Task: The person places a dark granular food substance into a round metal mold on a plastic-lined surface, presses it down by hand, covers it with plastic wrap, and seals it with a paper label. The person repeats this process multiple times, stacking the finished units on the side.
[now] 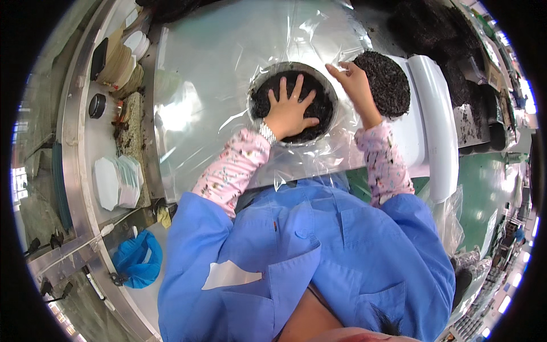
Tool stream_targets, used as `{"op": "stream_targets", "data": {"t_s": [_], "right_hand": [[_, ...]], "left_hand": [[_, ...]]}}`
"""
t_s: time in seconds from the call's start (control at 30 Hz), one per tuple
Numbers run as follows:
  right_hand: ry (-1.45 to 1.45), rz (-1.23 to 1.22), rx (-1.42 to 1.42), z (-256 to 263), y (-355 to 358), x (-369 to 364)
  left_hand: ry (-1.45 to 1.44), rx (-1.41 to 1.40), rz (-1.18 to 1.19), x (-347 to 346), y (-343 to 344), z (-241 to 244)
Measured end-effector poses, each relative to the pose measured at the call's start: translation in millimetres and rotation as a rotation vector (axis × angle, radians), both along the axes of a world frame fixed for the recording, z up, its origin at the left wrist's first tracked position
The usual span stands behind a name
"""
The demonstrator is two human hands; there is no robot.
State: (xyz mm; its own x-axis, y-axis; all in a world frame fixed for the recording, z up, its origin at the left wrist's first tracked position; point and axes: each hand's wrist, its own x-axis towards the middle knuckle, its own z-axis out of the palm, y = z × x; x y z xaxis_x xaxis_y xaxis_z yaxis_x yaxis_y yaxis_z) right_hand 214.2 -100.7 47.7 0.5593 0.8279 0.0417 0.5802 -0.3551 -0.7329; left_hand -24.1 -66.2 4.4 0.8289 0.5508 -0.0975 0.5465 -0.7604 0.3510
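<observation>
My left hand [290,109] lies flat with its fingers spread on a dark, shredded, leaf-like mass [316,122] inside a round metal ring or pan [335,107]. Clear plastic film [239,81] spreads around and beneath the ring on the work surface. To the right, my right hand [352,81] is raised beside the ring, thumb and forefinger close together near the film; whether they pinch its edge cannot be told. Just past that hand sits a round pressed cake of the same dark material [382,85].
A white roll [433,128] stands at the right edge of the surface. On the left shelf are stacked round discs [115,64], a black lid [97,106], white octagonal sheets [117,181] and a blue cloth cover [139,260]. Dark loose material [431,30] is heaped at upper right.
</observation>
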Motion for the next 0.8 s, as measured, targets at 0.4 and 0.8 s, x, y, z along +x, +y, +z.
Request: {"op": "stream_targets", "data": {"t_s": [0.4,0.8], "right_hand": [[-0.98,0.133,-0.145,-48.8,-3.2,14.6],[-0.767,0.854,0.025,-15.4,11.3,-92.2]], "left_hand": [[0.057,0.018,-0.02,-0.1,3.0,11.1],[-0.667,-0.092,0.354,10.3,176.0,-23.2]]}}
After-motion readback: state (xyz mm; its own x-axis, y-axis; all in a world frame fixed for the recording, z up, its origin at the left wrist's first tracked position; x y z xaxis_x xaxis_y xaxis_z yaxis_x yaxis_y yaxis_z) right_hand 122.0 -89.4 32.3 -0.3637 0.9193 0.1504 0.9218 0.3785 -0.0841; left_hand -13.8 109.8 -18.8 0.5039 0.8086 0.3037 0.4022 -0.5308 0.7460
